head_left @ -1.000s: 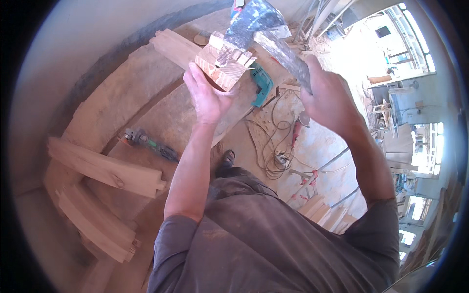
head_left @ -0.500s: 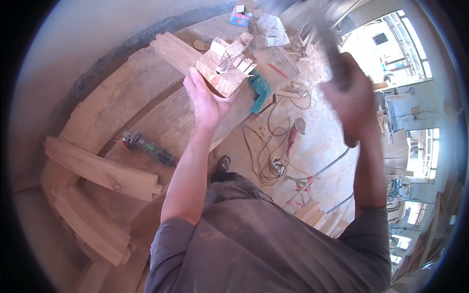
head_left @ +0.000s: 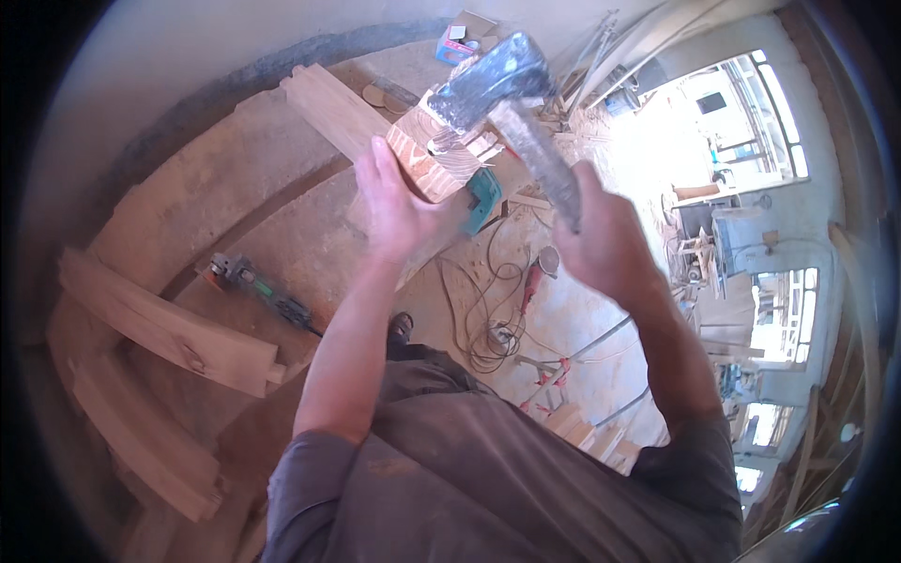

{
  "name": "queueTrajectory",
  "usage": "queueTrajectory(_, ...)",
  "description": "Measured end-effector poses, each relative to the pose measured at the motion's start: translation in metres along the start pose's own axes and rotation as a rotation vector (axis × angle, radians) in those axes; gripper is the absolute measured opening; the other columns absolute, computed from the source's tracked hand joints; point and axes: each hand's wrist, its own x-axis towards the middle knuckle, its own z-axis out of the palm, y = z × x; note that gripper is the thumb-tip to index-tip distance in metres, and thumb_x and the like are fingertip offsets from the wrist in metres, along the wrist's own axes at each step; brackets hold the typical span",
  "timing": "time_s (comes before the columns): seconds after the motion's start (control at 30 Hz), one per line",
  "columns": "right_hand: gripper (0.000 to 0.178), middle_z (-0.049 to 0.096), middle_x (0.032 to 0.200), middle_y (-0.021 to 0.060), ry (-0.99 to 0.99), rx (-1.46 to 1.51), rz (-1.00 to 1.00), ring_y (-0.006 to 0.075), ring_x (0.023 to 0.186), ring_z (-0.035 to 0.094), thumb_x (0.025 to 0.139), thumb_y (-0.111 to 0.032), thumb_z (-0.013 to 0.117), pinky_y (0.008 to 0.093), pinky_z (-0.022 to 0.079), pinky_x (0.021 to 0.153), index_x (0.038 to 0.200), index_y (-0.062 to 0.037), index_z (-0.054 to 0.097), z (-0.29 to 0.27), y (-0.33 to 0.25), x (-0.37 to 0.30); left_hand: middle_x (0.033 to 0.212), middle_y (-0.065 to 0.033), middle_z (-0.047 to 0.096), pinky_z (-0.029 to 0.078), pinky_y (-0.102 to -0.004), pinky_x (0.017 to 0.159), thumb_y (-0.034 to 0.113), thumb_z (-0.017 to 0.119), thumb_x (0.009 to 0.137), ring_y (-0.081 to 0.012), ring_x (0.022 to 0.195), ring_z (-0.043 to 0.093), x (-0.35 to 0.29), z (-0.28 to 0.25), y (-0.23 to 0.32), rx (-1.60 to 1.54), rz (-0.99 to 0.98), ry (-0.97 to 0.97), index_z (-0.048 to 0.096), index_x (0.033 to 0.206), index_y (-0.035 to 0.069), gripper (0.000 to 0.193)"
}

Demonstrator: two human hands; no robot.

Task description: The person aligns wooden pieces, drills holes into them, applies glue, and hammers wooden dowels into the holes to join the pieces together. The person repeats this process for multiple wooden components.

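Note:
My left hand [head_left: 399, 211] grips the near end of a thick wooden beam [head_left: 328, 108], fingers on its side and thumb beneath. The end is cut into a stepped shape with rough, splintered edges. My right hand [head_left: 605, 244] is closed round the worn wooden handle of an axe [head_left: 493, 83]. Its broad dark metal head lies over the top of the beam's end and hides part of it; whether it touches the wood I cannot tell. A teal power drill [head_left: 482, 199] sits just beyond the beam end, partly covered.
An angle grinder [head_left: 258, 286] lies on the bench [head_left: 272, 239] to the left. Cut beams [head_left: 174, 328] with tenons rest at the near left. Cables [head_left: 474, 324] and a red power tool [head_left: 539, 279] are on the floor. A small box [head_left: 457, 45] stands at the back.
My right hand has swung the axe down and left, from raised at the upper right to over the beam's end. My left hand keeps its grip on the beam.

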Motion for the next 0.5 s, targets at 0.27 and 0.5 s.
queueTrajectory(0.27,0.043,0.064,0.077,0.031,0.054,0.145,0.017,0.0518,0.078,0.066,0.084,-0.01,0.068,0.0548,0.051,0.066,0.122,-0.0008,0.051,0.013,0.008,-0.002,0.127,-0.0267,0.043,0.042,-0.049,0.103,0.025,0.091,0.069,-0.0432,0.116,0.046,0.005,-0.005,-0.001,-0.034,0.011,0.018,0.019,0.15,-0.011,0.114)
queueTrajectory(0.5,0.032,0.066,0.083,0.0064,0.29,0.187,0.084,0.0142,0.067,0.062,0.085,-0.007,0.074,0.0321,0.052,0.062,0.113,0.0015,0.061,-0.019,0.015,-0.002,0.127,-0.0278,0.044,0.043,-0.0505,0.101,0.024,0.092,0.068,-0.0434,0.115,0.046,0.007,-0.003,-0.008,-0.01,0.05,0.021,0.02,0.149,-0.012,0.115)
